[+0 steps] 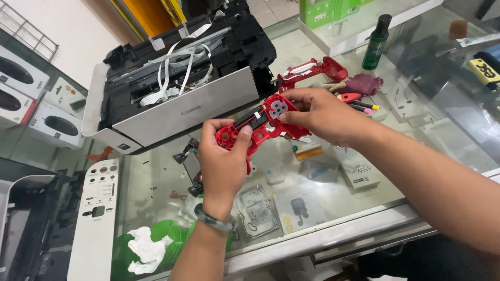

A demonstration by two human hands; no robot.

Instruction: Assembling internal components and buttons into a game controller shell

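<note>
In the head view, both hands hold a red game controller shell (263, 124) above a glass counter (333, 237), in front of an opened printer (182, 83). The left hand (224, 161), with a green bangle (211, 218) on its wrist, is clamped on the shell's left grip, thumb pressed on its inner face. The right hand (320, 115) is closed on the shell's right side, thumb beside a grey button pad (277, 107) seated in the shell. The other red shell half (312, 71) lies on the counter behind, next to a dark red cloth (364, 83) and a green bottle (376, 42). A white panel (96, 218) lies at the left.
</note>
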